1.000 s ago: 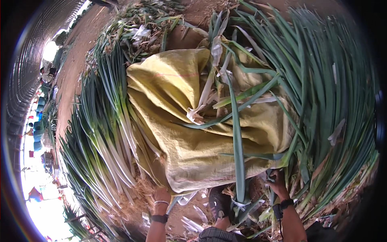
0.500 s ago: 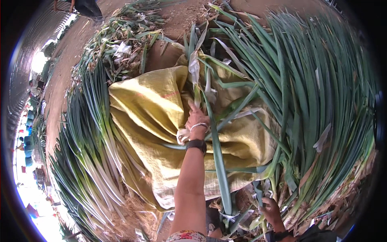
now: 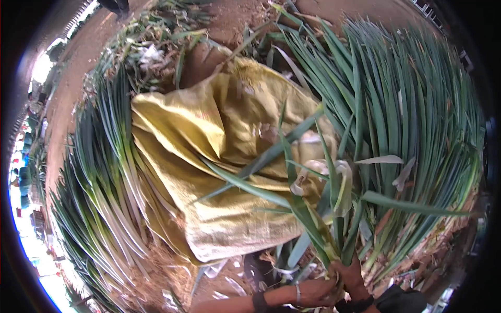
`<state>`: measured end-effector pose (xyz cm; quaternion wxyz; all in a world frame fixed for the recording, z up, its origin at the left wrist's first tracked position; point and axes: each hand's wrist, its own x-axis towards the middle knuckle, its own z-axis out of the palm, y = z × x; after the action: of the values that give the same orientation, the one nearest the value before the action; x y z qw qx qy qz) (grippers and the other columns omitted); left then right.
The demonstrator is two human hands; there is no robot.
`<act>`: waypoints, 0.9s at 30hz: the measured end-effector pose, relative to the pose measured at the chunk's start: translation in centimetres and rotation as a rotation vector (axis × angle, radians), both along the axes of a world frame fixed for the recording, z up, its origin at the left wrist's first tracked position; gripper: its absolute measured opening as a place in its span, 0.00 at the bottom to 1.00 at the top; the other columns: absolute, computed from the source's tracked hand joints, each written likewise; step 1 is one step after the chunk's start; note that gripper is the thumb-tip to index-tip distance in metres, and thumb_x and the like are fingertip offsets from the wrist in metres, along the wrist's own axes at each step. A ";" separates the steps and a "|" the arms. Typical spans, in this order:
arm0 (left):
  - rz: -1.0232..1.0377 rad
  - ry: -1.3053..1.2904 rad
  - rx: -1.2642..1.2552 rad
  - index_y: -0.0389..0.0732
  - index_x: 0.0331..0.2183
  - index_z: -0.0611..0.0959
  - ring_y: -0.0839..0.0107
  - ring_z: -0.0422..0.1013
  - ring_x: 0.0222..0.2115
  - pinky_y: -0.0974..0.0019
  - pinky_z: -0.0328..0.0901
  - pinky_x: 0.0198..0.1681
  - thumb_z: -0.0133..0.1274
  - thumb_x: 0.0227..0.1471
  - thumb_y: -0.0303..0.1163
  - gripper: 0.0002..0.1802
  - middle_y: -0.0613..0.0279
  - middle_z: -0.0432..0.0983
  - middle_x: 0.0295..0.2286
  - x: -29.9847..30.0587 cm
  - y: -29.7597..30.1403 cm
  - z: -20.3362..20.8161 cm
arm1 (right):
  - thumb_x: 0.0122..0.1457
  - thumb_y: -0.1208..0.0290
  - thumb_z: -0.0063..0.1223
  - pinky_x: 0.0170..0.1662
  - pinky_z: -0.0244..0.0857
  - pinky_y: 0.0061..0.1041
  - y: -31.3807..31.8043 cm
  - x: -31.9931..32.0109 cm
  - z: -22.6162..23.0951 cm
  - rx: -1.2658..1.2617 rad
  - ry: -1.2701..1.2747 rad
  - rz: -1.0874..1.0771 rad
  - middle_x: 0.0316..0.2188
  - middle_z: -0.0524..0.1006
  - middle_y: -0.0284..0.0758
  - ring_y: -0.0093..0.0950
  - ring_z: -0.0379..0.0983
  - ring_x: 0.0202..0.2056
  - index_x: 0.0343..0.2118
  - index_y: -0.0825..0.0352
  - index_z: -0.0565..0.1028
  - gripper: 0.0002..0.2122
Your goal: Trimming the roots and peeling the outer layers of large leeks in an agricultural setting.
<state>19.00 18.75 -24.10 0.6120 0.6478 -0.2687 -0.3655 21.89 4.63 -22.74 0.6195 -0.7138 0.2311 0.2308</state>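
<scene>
At the lower right, my right hand [image 3: 353, 277] is closed round a few leafy green onions [image 3: 326, 244] near their lower ends. Their long leaves fan upward over the sack and a pale, papery skin hangs among them. My left hand [image 3: 315, 292], with a bracelet and a dark band at the wrist, meets the right one from the left, its fingers closed at the base of the same stalks. The root ends are hidden by my hands. Beneath the leaves spreads a creased yellow woven sack [image 3: 229, 229].
Left of the sack lies a row of cleaned green onions [image 3: 112, 193] with white stems and roots toward me. A large heap of green onions [image 3: 412, 115] fills the right side. Leaf trimmings [image 3: 148, 57] lie beyond, on brown soil [image 3: 229, 23]. Peeled scraps are scattered near my hands.
My left hand has drawn back from the sack to the lower right, beside my right hand. Loose leaves and scraps have left the sack's far part. Green onions now stand up from both hands.
</scene>
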 end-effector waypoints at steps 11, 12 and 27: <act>0.773 -0.649 1.177 0.47 0.54 0.56 0.50 0.56 0.49 0.43 0.45 0.51 0.55 0.38 0.39 0.41 0.46 0.58 0.47 22.8 15.4 -8.9 | 0.50 0.76 0.45 0.26 0.62 0.24 -8.2 -24.4 -5.5 -0.146 0.520 -0.658 0.28 0.69 0.31 0.24 0.67 0.26 0.39 0.67 0.66 0.12; 0.541 -0.284 1.353 0.49 0.53 0.55 0.51 0.61 0.45 0.41 0.45 0.50 0.54 0.39 0.42 0.40 0.49 0.66 0.43 23.7 15.9 -9.7 | 0.51 0.75 0.45 0.25 0.62 0.24 -7.0 -23.8 -4.1 -0.036 0.453 -0.665 0.28 0.69 0.31 0.23 0.67 0.26 0.39 0.66 0.65 0.11; 0.635 0.133 0.798 0.29 0.47 0.55 0.33 0.59 0.37 0.48 0.60 0.41 0.50 0.41 0.39 0.36 0.26 0.55 0.40 -2.7 3.3 -11.3 | 0.44 0.73 0.60 0.40 0.62 0.21 2.4 -6.1 -11.2 0.071 -0.087 -0.337 0.38 0.70 0.34 0.22 0.66 0.38 0.44 0.71 0.66 0.22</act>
<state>16.34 22.08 -35.42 0.4138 0.8559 0.1411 -0.2760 15.77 6.98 -33.95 0.6836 -0.6521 0.3121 0.1008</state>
